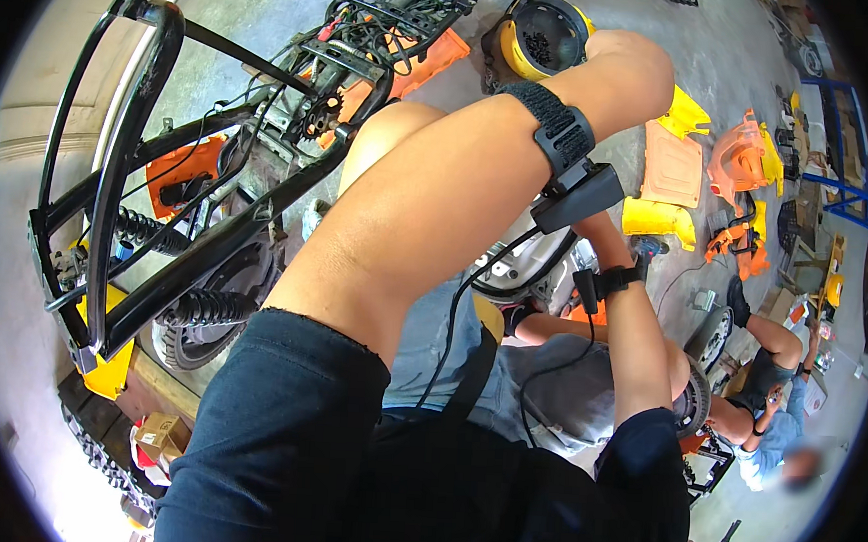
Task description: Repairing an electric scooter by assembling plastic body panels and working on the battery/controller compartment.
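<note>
My left hand (631,73) is at the top, bent at the wrist, beyond a black strap carrying a small black device. Its fingers are hidden from this view. It is nearest to an upturned yellow helmet (511,51) holding many small black parts. My right hand (598,229) reaches in behind that device, so most of it is covered and what it touches cannot be made out. Beneath my arms a round pale metal part with a black rim (517,270) shows partly. Close to my right forearm lies a cordless drill (651,246).
A black tubular vehicle frame (130,167) with springs and wiring stands at left. Orange panels (672,166) and yellow panels (658,222) lie on the floor at right. A loose wheel (711,337) stands beyond my right arm. Another person (785,417) sits at far right.
</note>
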A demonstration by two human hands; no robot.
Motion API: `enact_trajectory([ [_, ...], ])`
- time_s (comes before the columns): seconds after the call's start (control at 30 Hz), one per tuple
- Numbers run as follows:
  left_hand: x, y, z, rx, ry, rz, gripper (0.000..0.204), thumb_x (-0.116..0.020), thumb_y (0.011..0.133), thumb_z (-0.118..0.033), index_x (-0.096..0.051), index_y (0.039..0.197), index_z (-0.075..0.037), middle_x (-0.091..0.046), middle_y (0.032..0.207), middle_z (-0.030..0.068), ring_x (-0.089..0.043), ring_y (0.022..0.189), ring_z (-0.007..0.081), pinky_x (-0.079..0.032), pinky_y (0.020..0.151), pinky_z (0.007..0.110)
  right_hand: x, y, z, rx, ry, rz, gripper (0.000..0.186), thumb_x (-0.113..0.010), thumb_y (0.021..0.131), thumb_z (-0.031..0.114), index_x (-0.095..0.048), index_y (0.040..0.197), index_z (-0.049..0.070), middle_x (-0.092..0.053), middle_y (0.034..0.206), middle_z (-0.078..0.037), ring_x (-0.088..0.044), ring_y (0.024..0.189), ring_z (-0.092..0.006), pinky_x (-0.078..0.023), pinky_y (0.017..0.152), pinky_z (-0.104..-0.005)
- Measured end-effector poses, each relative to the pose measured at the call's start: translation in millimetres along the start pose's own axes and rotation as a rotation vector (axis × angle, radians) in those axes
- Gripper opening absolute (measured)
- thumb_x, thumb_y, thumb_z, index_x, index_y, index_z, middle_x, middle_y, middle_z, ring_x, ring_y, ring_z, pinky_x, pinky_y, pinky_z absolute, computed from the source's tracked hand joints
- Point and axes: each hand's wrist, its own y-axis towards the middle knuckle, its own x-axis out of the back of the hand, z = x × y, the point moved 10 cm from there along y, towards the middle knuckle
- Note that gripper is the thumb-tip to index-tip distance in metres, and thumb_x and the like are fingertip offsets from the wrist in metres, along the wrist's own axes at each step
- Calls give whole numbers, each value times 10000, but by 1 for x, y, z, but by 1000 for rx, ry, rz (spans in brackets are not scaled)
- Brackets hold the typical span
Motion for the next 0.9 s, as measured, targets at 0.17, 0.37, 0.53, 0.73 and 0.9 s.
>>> enact_trajectory([
  [0.17,-2,-5,1,3,8,14,270,-582,817,-152,-727,1043,-122,-708,1053,70,-674,987,250,-535,782,403,-13,-5,-15,-26,106,-54,207,-617,807,78,-644,1006,28,-669,961,-215,-635,910,-391,-494,781,-408],
  [0.37,-2,-5,3,5,32,20,266,-585,815,-145,-730,1039,-130,-712,1034,65,-676,976,245,-535,774,405,-24,2,-36,-14,16,-77,242,-511,884,196,-650,968,17,-681,885,-195,-656,848,-342,-496,727,-387],
  [0.53,-4,-4,6,17,55,51,256,-595,816,-143,-732,1031,-147,-714,1018,34,-675,966,238,-533,761,396,-54,3,-85,-426,162,118,255,-483,899,210,-640,913,11,-663,745,-134,-641,674,-229,-486,633,-340],
  [0.73,-3,1,5,-11,56,22,242,-605,824,-161,-732,1031,-155,-714,1014,26,-674,967,229,-531,755,390,-35,-9,-72,-481,368,56,213,-503,895,167,-624,941,-3,-643,707,-102,-629,639,-193,-485,609,-330],
  [0.9,-6,4,0,5,76,41,242,-618,819,-164,-732,1032,-158,-715,1008,26,-677,956,220,-528,748,382,-12,-12,-42,-202,224,91,235,-492,899,140,-629,1025,-4,-673,823,-147,-666,745,-219,-510,689,-343],
])
